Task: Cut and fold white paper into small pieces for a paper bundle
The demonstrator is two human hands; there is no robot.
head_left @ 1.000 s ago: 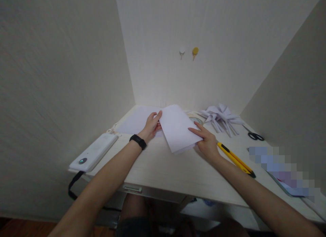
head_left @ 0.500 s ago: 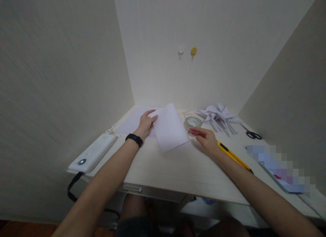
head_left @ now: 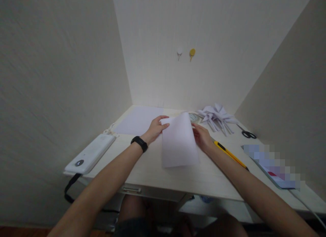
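A white sheet of paper [head_left: 179, 142] hangs slightly curved over the desk, its lower edge toward me. My left hand [head_left: 156, 128] pinches its upper left part between thumb and fingers. At the sheet's right edge is my right hand [head_left: 202, 137], fingers curled against or just behind the paper; their tips are partly hidden, so a firm hold cannot be made out. Behind the sheet, a roll of clear tape [head_left: 194, 117] is partly covered. More white paper [head_left: 139, 120] lies flat at the back left of the desk.
Folded paper pieces [head_left: 217, 116] are heaped at the back right, near black-handled scissors [head_left: 249, 134]. A yellow utility knife [head_left: 230, 155] lies beside my right forearm. On the left edge sits a white device [head_left: 90, 155] with a black strap. Walls enclose the desk [head_left: 147, 172].
The sheet has moved right and toward me, with my left hand following. My right hand has come from beside the tape to the sheet's right edge. The sheet now covers part of the tape.
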